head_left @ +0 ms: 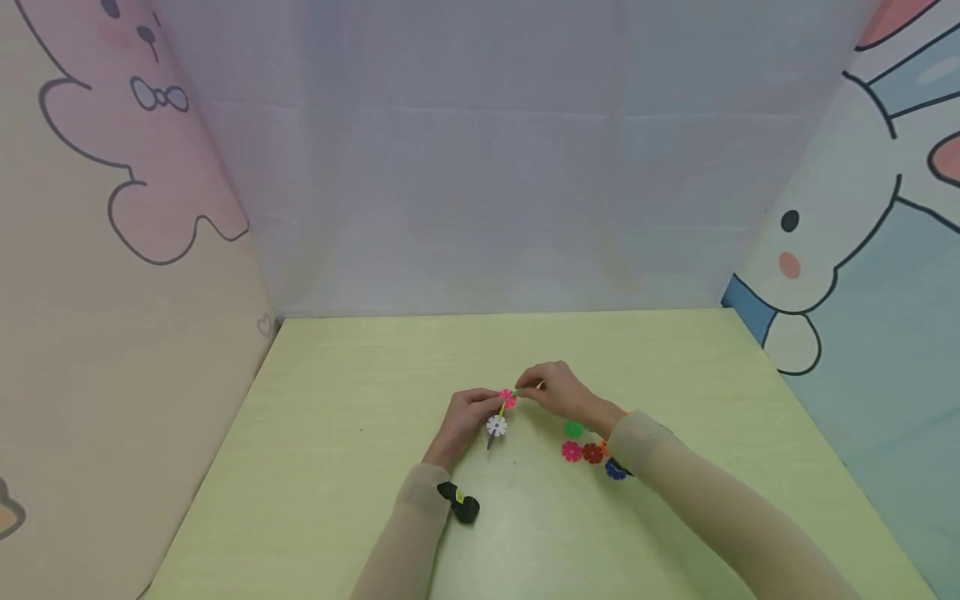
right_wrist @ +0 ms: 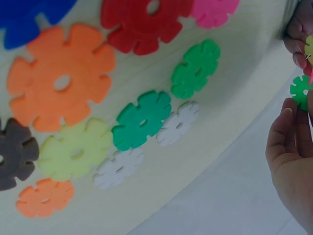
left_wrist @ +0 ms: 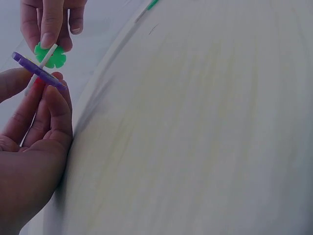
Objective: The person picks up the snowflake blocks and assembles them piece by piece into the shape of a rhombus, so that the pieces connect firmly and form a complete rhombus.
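My left hand [head_left: 467, 421] pinches a small joined group of notched plastic snowflake discs above the table. In the head view a pink disc [head_left: 507, 399] sits at its fingertips, and a white disc [head_left: 497, 426] hangs below, with a yellow piece between. The left wrist view shows a purple disc [left_wrist: 51, 80] edge-on in this group. My right hand [head_left: 561, 392] pinches a green snowflake disc [left_wrist: 57, 59] between thumb and fingers, held against the group's edge. Whether its slot is engaged with the pink disc I cannot tell.
Loose snowflake discs lie on the table [head_left: 337, 417] under and beside the right forearm: a pink disc [head_left: 572, 452], a red disc [head_left: 592, 453], a blue disc [head_left: 615, 470], an orange disc [right_wrist: 36, 83] and several others. Printed cloth walls enclose the back and sides.
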A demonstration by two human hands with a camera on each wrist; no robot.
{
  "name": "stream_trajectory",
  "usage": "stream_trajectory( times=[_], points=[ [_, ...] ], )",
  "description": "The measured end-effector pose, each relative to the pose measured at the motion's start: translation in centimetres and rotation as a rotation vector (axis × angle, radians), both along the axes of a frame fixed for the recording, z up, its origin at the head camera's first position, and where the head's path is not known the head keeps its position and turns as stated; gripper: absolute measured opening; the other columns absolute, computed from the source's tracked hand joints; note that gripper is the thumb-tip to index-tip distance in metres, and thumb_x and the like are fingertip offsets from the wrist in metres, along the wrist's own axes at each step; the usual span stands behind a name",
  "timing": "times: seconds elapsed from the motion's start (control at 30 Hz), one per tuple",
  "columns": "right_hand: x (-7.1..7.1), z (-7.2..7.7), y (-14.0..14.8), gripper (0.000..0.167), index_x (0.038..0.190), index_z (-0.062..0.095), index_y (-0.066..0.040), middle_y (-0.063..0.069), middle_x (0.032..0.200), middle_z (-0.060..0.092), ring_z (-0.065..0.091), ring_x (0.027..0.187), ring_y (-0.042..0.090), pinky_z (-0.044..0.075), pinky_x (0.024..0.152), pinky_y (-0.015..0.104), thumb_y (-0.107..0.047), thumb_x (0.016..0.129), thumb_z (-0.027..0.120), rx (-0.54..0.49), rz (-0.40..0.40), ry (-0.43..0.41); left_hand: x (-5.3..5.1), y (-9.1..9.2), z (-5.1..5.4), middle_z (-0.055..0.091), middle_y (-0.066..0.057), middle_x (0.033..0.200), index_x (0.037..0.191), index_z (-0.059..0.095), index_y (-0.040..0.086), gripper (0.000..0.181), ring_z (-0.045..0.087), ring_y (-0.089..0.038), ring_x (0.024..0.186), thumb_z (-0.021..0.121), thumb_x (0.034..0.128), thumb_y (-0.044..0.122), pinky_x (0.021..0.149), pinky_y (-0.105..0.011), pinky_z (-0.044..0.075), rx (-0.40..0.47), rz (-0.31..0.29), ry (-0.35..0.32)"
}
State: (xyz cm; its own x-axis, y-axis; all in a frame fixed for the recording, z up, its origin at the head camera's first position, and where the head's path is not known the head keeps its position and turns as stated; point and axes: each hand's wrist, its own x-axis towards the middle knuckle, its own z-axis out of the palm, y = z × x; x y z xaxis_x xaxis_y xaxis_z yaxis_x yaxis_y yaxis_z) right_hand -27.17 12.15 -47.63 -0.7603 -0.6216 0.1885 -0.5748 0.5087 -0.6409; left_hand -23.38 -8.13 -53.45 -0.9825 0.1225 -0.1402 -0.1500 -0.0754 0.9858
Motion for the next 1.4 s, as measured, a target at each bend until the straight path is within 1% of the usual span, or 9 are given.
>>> stream_trajectory(
  times=[0.13,0.27,0.47,0.67,0.8,0.97,1.2,1.33,1.4],
  points=[
    [0.1,0.1,-0.1,0.007,0.093,0.074,-0.008,-0.002,0.088,0.070,0.062,0.080,0.010,0.051,0.071,0.028,-0.009,0.087,0.071,0.000,0.001,-0.010,0.0,0.0,-0.1,0.069,-0.012,0.095,0.097,0.072,-0.004,0.022,0.062,-0.018,0.082,0.073,0.0849,0.014,0.073,-0.027,0.049,0.027,-0.003,-0.007],
    [0.1,0.1,-0.2,0.007,0.093,0.074,-0.009,-0.004,0.088,0.070,0.062,0.080,0.010,0.051,0.071,0.028,-0.010,0.087,0.071,0.004,0.003,-0.010,0.0,0.0,-0.1,0.069,-0.010,0.095,0.097,0.072,-0.004,0.021,0.062,-0.018,0.082,0.072,0.0854,0.013,0.074,-0.028,0.049,0.029,-0.008,-0.015],
    [-0.1,0.1,-0.4,0.011,0.096,0.074,-0.005,-0.004,0.090,0.070,0.062,0.082,0.010,0.050,0.072,0.026,-0.011,0.088,0.070,0.027,-0.006,-0.011,-0.1,-0.2,-0.1,0.069,-0.009,0.092,0.099,0.070,-0.006,0.022,0.061,-0.015,0.079,0.071,0.0866,0.012,0.073,-0.027,0.048,0.037,-0.018,-0.022],
    [-0.1,0.1,-0.6,0.013,0.098,0.073,-0.003,-0.002,0.091,0.070,0.062,0.083,0.012,0.051,0.073,0.027,-0.011,0.088,0.070,0.040,-0.011,-0.011,-0.1,-0.1,-0.1,0.069,-0.010,0.085,0.095,0.071,-0.005,0.020,0.061,-0.015,0.073,0.072,0.0858,0.012,0.069,-0.026,0.049,0.059,-0.008,-0.041],
    [-0.2,-0.1,-0.5,0.013,0.099,0.073,-0.003,-0.001,0.092,0.070,0.062,0.083,0.012,0.051,0.073,0.027,-0.010,0.088,0.070,0.044,-0.010,-0.017,-0.1,0.1,0.0,0.069,-0.010,0.082,0.093,0.071,-0.006,0.020,0.061,-0.015,0.071,0.072,0.0858,0.013,0.068,-0.026,0.049,0.062,0.005,-0.040],
    [-0.1,0.0,-0.5,0.013,0.099,0.073,-0.003,-0.002,0.092,0.070,0.062,0.084,0.013,0.051,0.073,0.028,-0.010,0.088,0.071,0.046,-0.014,-0.023,-0.2,0.2,-0.2,0.068,-0.010,0.081,0.091,0.071,-0.005,0.017,0.060,-0.015,0.070,0.071,0.0862,0.011,0.067,-0.026,0.050,0.055,0.011,-0.036],
    [0.0,0.3,0.1,0.014,0.100,0.072,-0.003,0.000,0.093,0.070,0.063,0.086,0.014,0.051,0.074,0.028,-0.009,0.088,0.070,0.048,-0.022,-0.031,-0.3,0.2,-0.3,0.067,-0.009,0.077,0.092,0.070,-0.008,0.020,0.061,-0.014,0.068,0.072,0.0861,0.011,0.067,-0.026,0.050,0.044,0.011,-0.015],
    [0.0,0.2,0.8,0.012,0.100,0.072,-0.005,0.001,0.094,0.070,0.063,0.086,0.014,0.051,0.074,0.029,-0.009,0.089,0.069,0.060,-0.036,-0.030,-0.2,0.2,-0.3,0.068,-0.008,0.078,0.092,0.071,-0.005,0.019,0.061,-0.014,0.069,0.072,0.0864,0.013,0.066,-0.026,0.050,0.010,0.016,-0.020],
    [-0.1,0.1,1.3,0.012,0.100,0.072,-0.005,0.000,0.094,0.069,0.063,0.085,0.014,0.051,0.075,0.029,-0.009,0.089,0.068,0.070,-0.048,-0.031,-0.1,0.2,-0.3,0.068,-0.008,0.080,0.092,0.072,-0.003,0.018,0.061,-0.014,0.070,0.072,0.0863,0.014,0.067,-0.026,0.050,0.006,0.019,-0.030]
  ],
)
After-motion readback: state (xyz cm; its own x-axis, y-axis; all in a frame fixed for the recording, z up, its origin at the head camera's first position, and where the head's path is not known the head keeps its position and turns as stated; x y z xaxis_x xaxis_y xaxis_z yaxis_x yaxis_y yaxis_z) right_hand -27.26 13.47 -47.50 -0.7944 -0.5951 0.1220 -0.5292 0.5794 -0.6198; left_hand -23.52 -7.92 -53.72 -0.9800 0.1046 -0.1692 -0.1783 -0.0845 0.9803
